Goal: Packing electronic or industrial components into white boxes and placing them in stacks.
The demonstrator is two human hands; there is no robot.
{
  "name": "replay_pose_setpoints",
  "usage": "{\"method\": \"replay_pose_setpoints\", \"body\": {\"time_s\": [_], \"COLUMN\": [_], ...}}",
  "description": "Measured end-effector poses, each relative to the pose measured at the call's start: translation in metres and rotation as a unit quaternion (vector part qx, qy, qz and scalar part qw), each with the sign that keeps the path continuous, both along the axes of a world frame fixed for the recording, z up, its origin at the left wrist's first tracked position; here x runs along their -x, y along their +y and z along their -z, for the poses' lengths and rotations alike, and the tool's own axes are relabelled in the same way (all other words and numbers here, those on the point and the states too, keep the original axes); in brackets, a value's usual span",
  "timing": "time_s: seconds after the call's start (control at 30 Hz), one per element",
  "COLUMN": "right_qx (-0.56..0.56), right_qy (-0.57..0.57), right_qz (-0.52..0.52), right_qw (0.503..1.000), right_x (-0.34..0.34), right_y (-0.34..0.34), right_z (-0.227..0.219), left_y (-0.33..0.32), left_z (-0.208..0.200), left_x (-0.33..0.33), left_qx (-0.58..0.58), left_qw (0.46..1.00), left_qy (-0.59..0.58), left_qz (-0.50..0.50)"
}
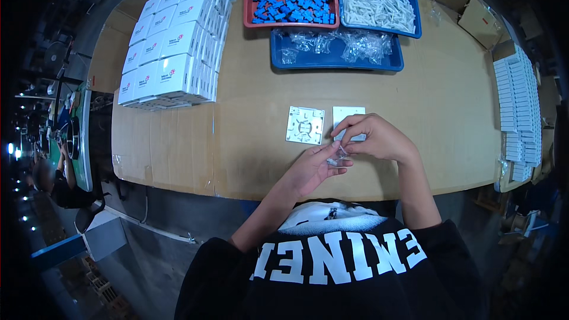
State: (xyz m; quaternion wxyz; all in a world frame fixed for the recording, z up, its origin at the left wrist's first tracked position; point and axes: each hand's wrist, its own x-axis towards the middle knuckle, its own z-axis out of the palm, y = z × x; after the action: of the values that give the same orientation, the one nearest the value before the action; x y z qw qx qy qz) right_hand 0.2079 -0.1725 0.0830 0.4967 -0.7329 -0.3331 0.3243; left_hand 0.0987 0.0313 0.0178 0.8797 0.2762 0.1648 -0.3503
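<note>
Close to the table's front edge, my left hand (314, 169) holds a small clear plastic bag (339, 155) between thumb and fingers. My right hand (379, 136) pinches at the top of the same bag, fingertips together. Some small pale pieces seem to be inside it, too small to make out. Just beyond my left hand lies a white square plastic base (305, 124) with moulded clips and a round middle. A plain white square cover (349, 111) lies to its right, partly hidden by my right hand.
At the back stand a red tray (248, 12) of blue plastic pieces, a blue tray (416, 0) of white sticks and a blue tray (338, 67) of clear bags. White boxes (172, 47) are stacked at left, white parts (518, 106) at right. Another person (65, 172) sits far left.
</note>
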Motion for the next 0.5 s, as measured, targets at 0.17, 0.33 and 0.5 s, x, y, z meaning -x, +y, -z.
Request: {"method": "replay_pose_setpoints", "body": {"time_s": [0.17, 0.33, 0.5], "right_qx": [0.006, 0.016, 0.049], "right_qy": [0.089, 0.166, 0.114], "right_qz": [-0.018, 0.024, -0.043], "right_qw": [0.996, 0.986, 0.991], "right_x": [0.005, 0.007, 0.010], "right_y": [0.005, 0.007, 0.014], "right_z": [0.001, -0.005, 0.007], "left_y": [0.002, 0.003, 0.002], "left_z": [-0.002, -0.007, 0.011], "left_x": [0.000, -0.003, 0.000], "left_qx": [0.018, 0.039, 0.027], "left_qw": [1.000, 0.999, 0.998], "left_qy": [-0.013, -0.030, -0.048], "left_qz": [-0.010, -0.013, -0.016]}}
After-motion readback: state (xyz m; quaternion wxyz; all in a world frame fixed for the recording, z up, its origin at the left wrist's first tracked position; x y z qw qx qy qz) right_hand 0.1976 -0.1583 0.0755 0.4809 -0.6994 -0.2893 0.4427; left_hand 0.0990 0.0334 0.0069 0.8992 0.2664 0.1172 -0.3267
